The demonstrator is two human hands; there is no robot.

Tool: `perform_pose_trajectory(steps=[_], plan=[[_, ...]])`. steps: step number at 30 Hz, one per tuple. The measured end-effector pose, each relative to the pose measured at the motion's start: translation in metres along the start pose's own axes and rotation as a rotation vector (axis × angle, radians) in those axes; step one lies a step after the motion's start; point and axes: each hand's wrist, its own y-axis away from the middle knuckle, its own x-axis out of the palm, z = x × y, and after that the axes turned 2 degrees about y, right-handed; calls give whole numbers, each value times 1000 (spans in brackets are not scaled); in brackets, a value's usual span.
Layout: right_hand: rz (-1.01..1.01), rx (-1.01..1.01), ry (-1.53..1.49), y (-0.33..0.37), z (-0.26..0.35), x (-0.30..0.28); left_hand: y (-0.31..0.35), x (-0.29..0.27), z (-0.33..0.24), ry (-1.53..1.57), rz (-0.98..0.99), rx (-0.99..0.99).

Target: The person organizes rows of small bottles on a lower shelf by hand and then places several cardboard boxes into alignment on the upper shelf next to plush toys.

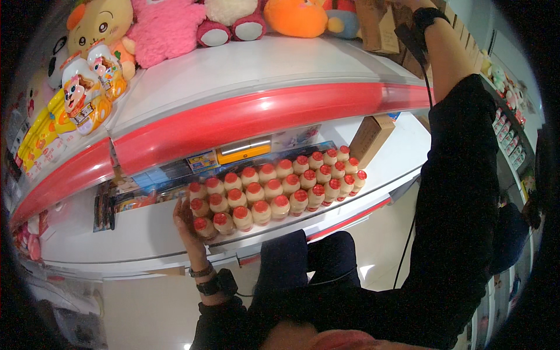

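Observation:
Three rows of small cream bottles (274, 206) with red caps stand upright, close together, on the white lower shelf (134, 245). My left hand (185, 224) is at the left end of this block, its fingers stretched along the side of the end bottles. It is not wrapped round any single bottle. My right arm reaches up and away to the far right. There my right hand (415, 3) is beside some brown cardboard boxes (373, 26), partly cut off by the upper edge, and its fingers do not show clearly. A dark band and a cable are at that wrist.
Above the bottles runs a red curved shelf edge (251, 114). Plush toys (166, 29) and yellow packages (87, 96) sit on the upper shelf. A cardboard box (370, 140) stands at the bottles' right end, flat packages (146, 201) lie left, and a cable (406, 248) hangs by my right arm.

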Motion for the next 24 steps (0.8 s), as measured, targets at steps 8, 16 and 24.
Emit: perform_pose_trajectory(steps=[8,16,24], plan=[[161,44,181,10,37,-26,3,0,-7,-63,-51,-31],[-22,279,-280,38,38,-40,1,-1,-6,-31,-26,-57],[-310,267,-394,18,15,7,0,0,-4,-80,-23,-30]])
